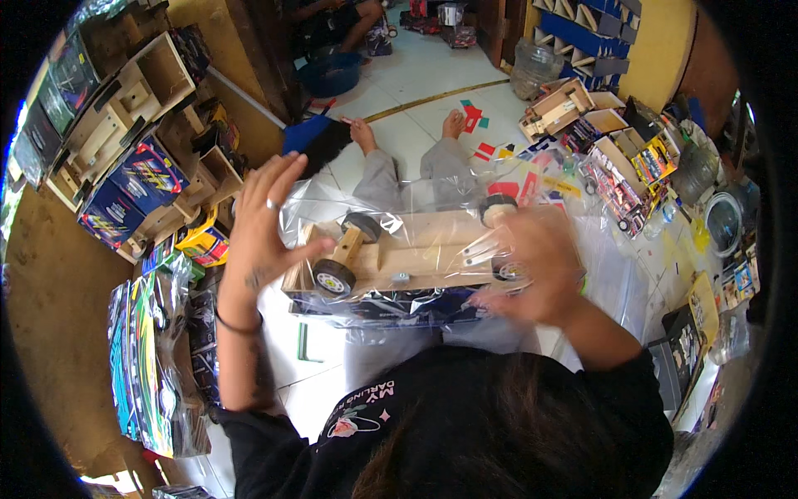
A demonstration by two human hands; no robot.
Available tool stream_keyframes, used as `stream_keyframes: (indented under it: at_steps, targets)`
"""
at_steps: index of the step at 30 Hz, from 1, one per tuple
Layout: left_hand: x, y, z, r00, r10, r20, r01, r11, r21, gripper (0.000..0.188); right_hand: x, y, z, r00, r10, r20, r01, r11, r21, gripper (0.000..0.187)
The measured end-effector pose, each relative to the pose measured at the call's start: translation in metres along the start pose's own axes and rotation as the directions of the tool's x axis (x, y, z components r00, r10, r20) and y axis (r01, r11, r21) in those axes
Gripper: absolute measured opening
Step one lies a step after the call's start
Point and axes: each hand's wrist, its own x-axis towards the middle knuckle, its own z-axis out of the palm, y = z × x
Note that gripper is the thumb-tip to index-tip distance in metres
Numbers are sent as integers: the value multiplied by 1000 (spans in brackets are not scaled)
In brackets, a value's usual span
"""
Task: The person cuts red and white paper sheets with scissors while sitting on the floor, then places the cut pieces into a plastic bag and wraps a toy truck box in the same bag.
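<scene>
- Two hands work on one wooden toy truck [416, 254], which lies upside down in the person's lap area, wheels up, just above the floor tiles [407, 133].
- The truck's long axis runs left to right across the view; which end is its front I cannot tell, since the cab is hidden beneath.
- A clear plastic bag [332, 208] already covers most of the truck, its loose film bunched around the left wheel pair [345, 249], so the wrapping looks well along; judging by the slack film, closing and smoothing are not yet done.
- The left hand [266, 224] is spread open, fingers splayed, its thumb side against the film at the truck's left end, grasping nothing firmly.
- The right hand [540, 266] is blurred over the truck's right end; it seems to press the plastic there, but whether it grips I cannot tell.
- Wrapped trucks [145, 366] are stacked to the left, and unwrapped wooden ones [125, 100] stand farther up.
</scene>
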Motion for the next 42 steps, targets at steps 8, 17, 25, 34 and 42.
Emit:
stream_keyframes:
  at_steps: [8, 17, 25, 34, 42]
  targets:
    - [16, -88, 15, 797, -263, 543, 204, 965, 167, 67, -60, 183, -51, 287, 557, 780, -837, -250, 486, 80]
    - [-21, -92, 0, 962, -129, 239, 22, 914, 406, 32, -26, 192, -58, 492, 729, 477, -649, -58, 758, 28]
    - [-18, -116, -52, 911, -409, 59, 398, 906, 145, 24, -16, 203, -110, 575, 817, 45, -443, 264, 857, 25]
    - [-56, -102, -67, 810, -570, 134, 586, 793, -168, 11, -50, 187, -105, 615, 734, 289, -579, 172, 797, 36]
    - [-68, -124, -39, 867, -464, 182, 489, 863, -128, 40, -25, 205, -91, 516, 794, 320, -743, 229, 629, 26]
